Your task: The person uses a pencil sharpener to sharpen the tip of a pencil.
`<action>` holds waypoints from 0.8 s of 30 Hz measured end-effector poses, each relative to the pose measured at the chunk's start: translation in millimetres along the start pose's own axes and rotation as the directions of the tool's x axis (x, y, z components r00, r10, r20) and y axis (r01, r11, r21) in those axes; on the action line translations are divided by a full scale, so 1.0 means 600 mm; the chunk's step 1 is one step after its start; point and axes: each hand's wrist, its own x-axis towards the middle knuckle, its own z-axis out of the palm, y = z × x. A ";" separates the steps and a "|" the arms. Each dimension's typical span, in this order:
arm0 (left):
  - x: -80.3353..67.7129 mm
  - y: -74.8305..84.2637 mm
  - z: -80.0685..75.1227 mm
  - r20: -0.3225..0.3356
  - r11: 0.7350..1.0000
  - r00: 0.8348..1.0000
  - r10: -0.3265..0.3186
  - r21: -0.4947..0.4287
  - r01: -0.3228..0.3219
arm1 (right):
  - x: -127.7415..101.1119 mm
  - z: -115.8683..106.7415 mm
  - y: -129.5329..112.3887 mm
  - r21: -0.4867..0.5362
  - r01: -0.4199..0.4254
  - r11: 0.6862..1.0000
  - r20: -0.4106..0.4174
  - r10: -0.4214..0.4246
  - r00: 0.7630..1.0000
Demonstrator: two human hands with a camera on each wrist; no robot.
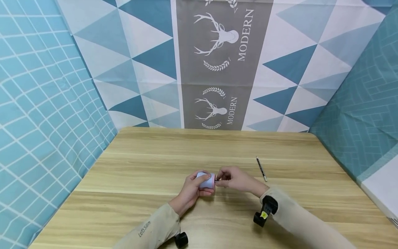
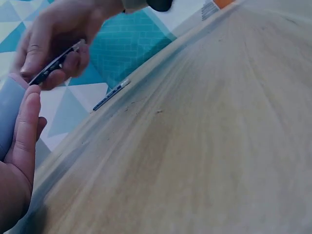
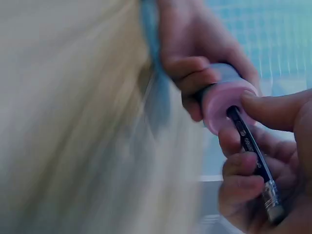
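Observation:
Lying sideways in my left hand (image 1: 189, 189) is a light blue, cup-shaped pencil sharpener (image 1: 203, 181) with a pink end (image 3: 214, 105). My fingers wrap round its body, and the pink end faces right. My right hand (image 1: 237, 178) holds a dark pencil (image 3: 253, 148) with curled fingers, close against that end. In the right wrist view, the pencil's front goes into the hole in the pink face, so its tip is hidden. A metal band and an eraser show at its back end.
A second dark pencil (image 1: 261, 168) with a pale end lies on the wooden table (image 1: 149, 152), to the right beyond my right hand. Patterned cloth (image 1: 149, 69) hangs behind the table. A white box-like object (image 1: 382, 186) stands at the right edge.

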 end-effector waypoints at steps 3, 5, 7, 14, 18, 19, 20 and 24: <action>0.000 0.001 -0.001 -0.019 1.000 1.000 0.002 -0.027 -0.002 | -0.002 0.010 -0.010 -0.468 0.237 0.851 -0.055 -0.296 0.954; 0.000 0.002 -0.002 -0.020 1.000 1.000 0.000 -0.032 0.000 | -0.002 0.019 -0.012 -0.586 0.291 0.756 -0.064 -0.401 0.914; 0.000 0.001 -0.003 -0.011 1.000 1.000 -0.003 -0.022 0.003 | -0.001 0.024 -0.014 -0.564 0.268 0.781 -0.077 -0.373 0.925; 0.002 -0.001 -0.003 -0.001 1.000 1.000 -0.003 0.005 0.003 | 0.011 0.001 -0.014 0.013 -0.011 1.000 -0.002 0.011 1.000; 0.001 -0.004 -0.001 0.013 1.000 1.000 0.008 0.013 -0.008 | 0.012 -0.009 0.005 0.326 -0.219 0.920 0.125 0.188 0.974; 0.001 -0.004 0.000 0.015 1.000 1.000 0.009 0.016 -0.010 | 0.013 -0.011 0.008 0.352 -0.252 0.901 0.153 0.211 0.966; 0.000 -0.004 0.001 0.017 1.000 1.000 0.011 0.019 -0.011 | 0.013 -0.013 0.010 0.365 -0.271 0.891 0.173 0.221 0.960; -0.002 -0.002 0.002 0.023 0.999 1.000 0.014 0.029 -0.015 | 0.012 -0.019 0.009 0.346 -0.287 0.893 0.231 0.216 0.949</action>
